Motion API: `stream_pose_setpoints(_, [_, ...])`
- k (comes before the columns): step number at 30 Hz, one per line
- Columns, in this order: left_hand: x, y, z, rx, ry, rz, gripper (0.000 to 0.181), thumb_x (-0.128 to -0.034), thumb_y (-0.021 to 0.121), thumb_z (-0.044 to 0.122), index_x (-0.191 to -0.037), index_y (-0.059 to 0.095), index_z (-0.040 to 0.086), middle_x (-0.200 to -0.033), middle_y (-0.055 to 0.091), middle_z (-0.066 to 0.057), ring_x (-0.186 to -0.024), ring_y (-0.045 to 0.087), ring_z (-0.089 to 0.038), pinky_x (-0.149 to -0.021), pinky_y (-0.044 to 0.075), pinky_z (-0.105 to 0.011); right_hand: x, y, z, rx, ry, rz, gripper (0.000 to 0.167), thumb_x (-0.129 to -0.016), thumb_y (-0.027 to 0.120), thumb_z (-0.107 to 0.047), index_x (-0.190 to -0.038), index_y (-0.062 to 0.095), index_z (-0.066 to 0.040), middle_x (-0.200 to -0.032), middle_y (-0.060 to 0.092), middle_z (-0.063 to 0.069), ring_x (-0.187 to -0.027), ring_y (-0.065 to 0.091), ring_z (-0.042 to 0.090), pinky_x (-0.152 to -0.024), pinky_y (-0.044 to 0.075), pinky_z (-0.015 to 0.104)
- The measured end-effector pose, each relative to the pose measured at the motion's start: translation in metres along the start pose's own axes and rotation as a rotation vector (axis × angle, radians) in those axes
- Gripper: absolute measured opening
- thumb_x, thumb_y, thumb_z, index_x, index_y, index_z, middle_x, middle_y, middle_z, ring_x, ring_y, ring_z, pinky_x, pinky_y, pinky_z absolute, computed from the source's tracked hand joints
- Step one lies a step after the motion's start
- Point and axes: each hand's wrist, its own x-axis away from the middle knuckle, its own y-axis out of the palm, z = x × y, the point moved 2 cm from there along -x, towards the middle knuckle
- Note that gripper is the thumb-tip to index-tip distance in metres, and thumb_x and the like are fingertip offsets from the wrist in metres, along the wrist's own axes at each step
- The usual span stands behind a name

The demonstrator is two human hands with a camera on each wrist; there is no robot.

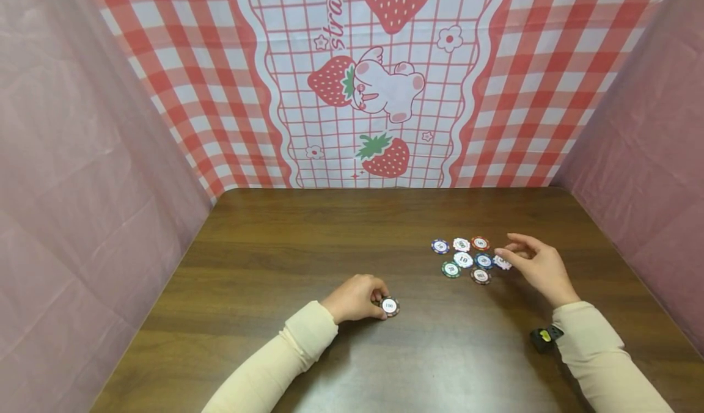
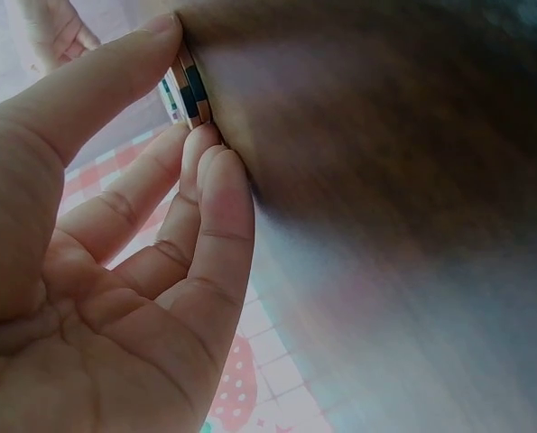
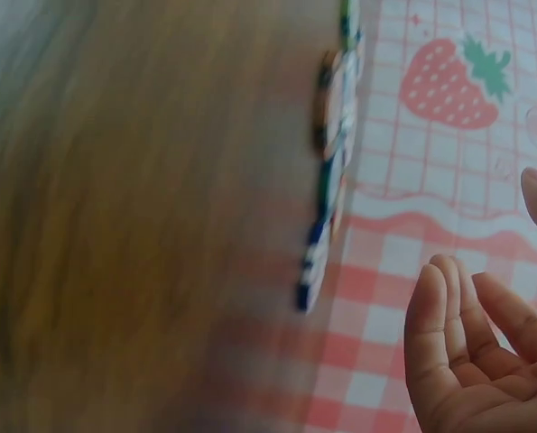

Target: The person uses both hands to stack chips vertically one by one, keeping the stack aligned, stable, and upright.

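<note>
Near the middle of the table, my left hand [image 1: 354,298] pinches a dark poker chip marked 100 [image 1: 389,306] between thumb and fingers. In the left wrist view the chip's edge [image 2: 193,92] shows what look like two layers, against the tabletop. My right hand [image 1: 541,269] is over the right end of a group of loose chips, partly covering a white chip [image 1: 503,263]. In the right wrist view its thumb and fingers are apart with nothing between them. Other chips lie close by: a blue one [image 1: 440,246], a red one [image 1: 480,243], a green one [image 1: 451,270] and a brown one [image 1: 481,276].
The wooden table [image 1: 264,242] has a checked strawberry cloth [image 1: 220,95] hanging behind it. Pink cloth [image 1: 71,187] hangs on both sides. A small black device [image 1: 544,338] is by the right sleeve cuff.
</note>
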Motion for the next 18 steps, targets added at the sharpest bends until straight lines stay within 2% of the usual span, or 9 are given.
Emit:
stream_pose_setpoints(3, [0.0,0.0,0.0,0.004,0.0,0.0,0.032,-0.0687,0.088,0.018,-0.095,0.071,0.011,-0.08,0.064,0.006,-0.073,0.053,-0.001,-0.071,0.044,-0.015,-0.001,-0.003,0.009,0.025,0.037,-0.018,0.061,-0.088,0.071,-0.036,-0.131,0.055,0.005,-0.093,0.07,-0.001,-0.073,0.053,-0.015,-0.061,0.046,0.013])
stream_pose_setpoints(6, [0.0,-0.001,0.0,0.007,-0.001,0.001,0.032,-0.0688,0.088,0.018,-0.095,0.071,0.011,-0.08,0.064,0.006,-0.073,0.053,-0.001,-0.071,0.044,-0.016,-0.002,-0.004,0.015,0.047,0.059,-0.04,0.064,-0.089,0.071,-0.038,-0.132,0.054,0.007,-0.103,0.069,0.022,-0.072,0.052,-0.016,-0.061,0.046,0.014])
stream_pose_setpoints(10, [0.001,0.0,0.0,0.007,-0.004,0.001,0.032,-0.0688,0.088,0.018,-0.095,0.071,0.011,-0.08,0.064,0.005,-0.074,0.054,-0.002,-0.071,0.044,-0.016,-0.004,-0.005,0.021,0.064,0.085,-0.074,0.067,-0.09,0.069,-0.04,-0.132,0.052,0.008,-0.109,0.067,0.029,-0.072,0.052,-0.015,-0.06,0.046,0.017])
stream_pose_setpoints(18, [0.0,-0.001,0.0,0.005,-0.005,-0.001,0.031,-0.069,0.088,0.018,-0.095,0.071,0.011,-0.081,0.065,0.004,-0.075,0.055,-0.003,-0.071,0.044,-0.015,-0.008,-0.007,0.025,0.116,0.135,-0.157,0.074,-0.09,0.066,-0.046,-0.133,0.05,0.011,-0.109,0.066,0.03,-0.07,0.061,0.005,-0.058,0.048,0.023])
